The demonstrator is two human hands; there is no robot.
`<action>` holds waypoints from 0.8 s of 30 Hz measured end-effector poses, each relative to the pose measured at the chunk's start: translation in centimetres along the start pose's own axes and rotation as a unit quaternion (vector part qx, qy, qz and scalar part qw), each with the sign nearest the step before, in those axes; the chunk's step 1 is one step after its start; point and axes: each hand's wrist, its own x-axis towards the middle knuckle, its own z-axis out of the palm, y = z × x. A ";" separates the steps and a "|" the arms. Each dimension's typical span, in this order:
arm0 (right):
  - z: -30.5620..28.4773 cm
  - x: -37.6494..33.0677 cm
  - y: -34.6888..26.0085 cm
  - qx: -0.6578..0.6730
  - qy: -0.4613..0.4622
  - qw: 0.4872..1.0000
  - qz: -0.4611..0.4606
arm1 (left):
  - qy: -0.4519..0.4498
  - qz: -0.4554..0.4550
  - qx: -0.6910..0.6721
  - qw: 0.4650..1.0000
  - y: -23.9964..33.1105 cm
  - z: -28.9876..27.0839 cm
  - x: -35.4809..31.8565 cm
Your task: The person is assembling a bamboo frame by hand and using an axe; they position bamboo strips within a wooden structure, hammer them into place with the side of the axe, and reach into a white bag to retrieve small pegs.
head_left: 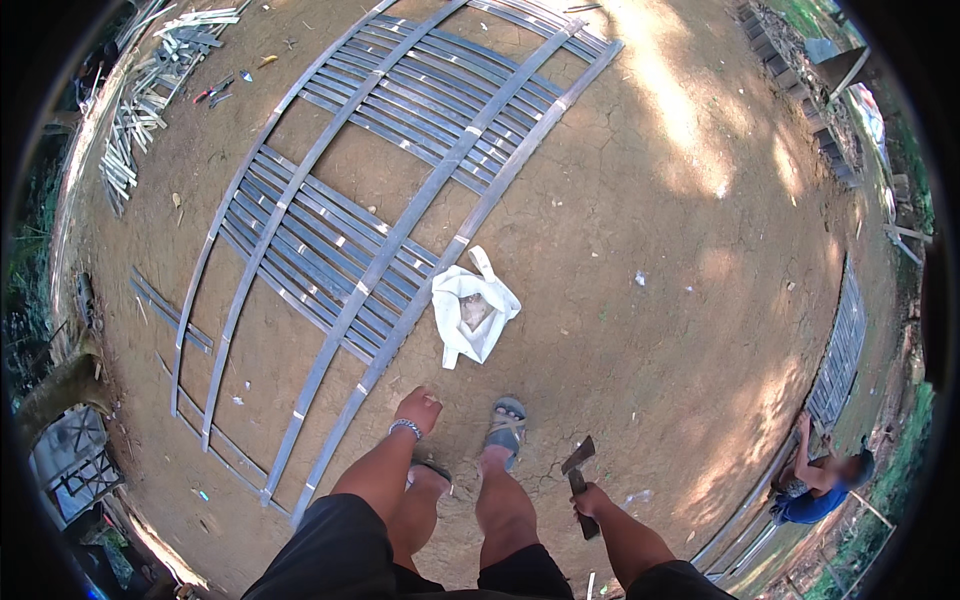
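Observation:
My left hand (pixel 418 408), with a bracelet at the wrist, is closed above the bare ground near the long edge of a slatted frame (pixel 385 230). What its curled fingers hold, if anything, is too small to make out. A white bag (pixel 452 300) with two handle loops stands with its mouth open beside the frame, just beyond that hand. Greyish contents show inside it. My right hand (pixel 590 498) grips the dark handle of a hatchet (pixel 577 456), its flat head pointing away from me. The frame has long dark rails crossed by several groups of slats, with pale marks at the crossings.
Loose pale strips (pixel 150 110) lie piled at the far left, with red-handled pliers (pixel 212 93) nearby. Several dark slats (pixel 170 308) rest left of the frame. At the lower right, a person in a blue shirt (pixel 812 505) crouches by another slatted panel (pixel 838 350).

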 end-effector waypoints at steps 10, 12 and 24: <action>-3.1 -2.2 4.8 0.092 0.076 0.986 0.118 | 0.116 -0.248 0.016 0.962 6.9 5.8 21.4; -2.4 0.0 3.0 0.156 0.054 0.980 0.113 | 0.137 -0.217 -0.128 0.958 2.8 4.7 25.2; -3.6 -14.9 -14.1 0.192 0.007 0.981 0.036 | 0.225 -0.014 -0.378 0.898 14.3 -3.9 11.0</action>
